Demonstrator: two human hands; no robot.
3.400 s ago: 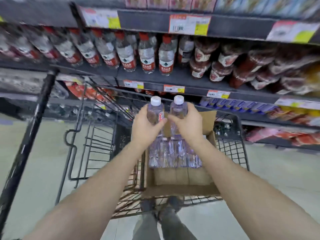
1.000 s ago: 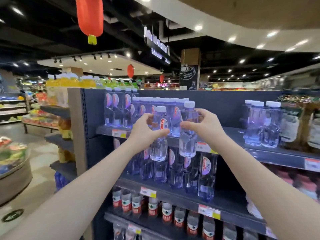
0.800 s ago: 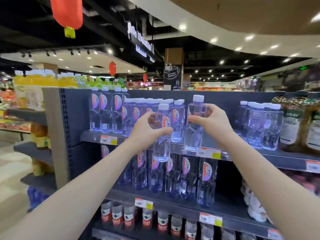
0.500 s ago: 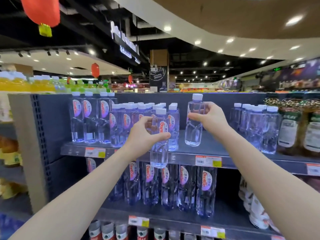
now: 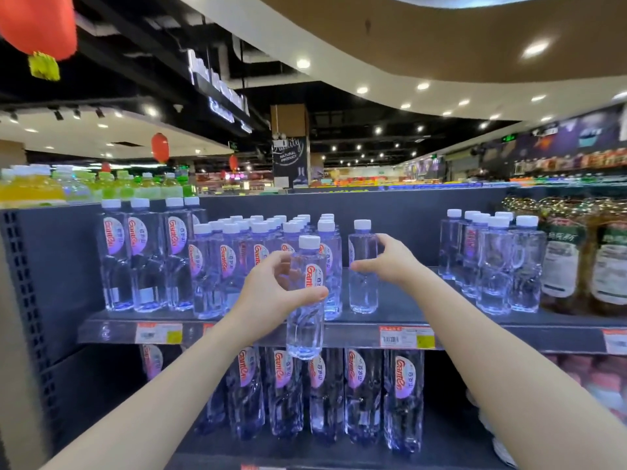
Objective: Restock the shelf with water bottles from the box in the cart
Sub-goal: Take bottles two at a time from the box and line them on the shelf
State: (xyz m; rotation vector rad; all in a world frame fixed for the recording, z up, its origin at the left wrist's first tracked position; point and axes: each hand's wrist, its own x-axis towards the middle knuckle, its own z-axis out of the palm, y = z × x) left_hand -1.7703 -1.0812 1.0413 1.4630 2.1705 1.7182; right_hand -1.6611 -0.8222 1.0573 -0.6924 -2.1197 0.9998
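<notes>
while your left hand (image 5: pixel 271 293) grips one water bottle (image 5: pixel 305 323) upright before the lip of the shelf (image 5: pixel 112 330), the second bottle (image 5: pixel 363 286) stands on the shelf at its two o'clock; whether your right hand (image 5: pixel 390 262) grips or frees it, i cannot tell. placing looks half done: next, lift the held bottle over the lip, beside the row (image 5: pixel 230 262).

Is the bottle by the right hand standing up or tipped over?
Standing up: the bottle rests base-down on the shelf, white cap on top.
</notes>
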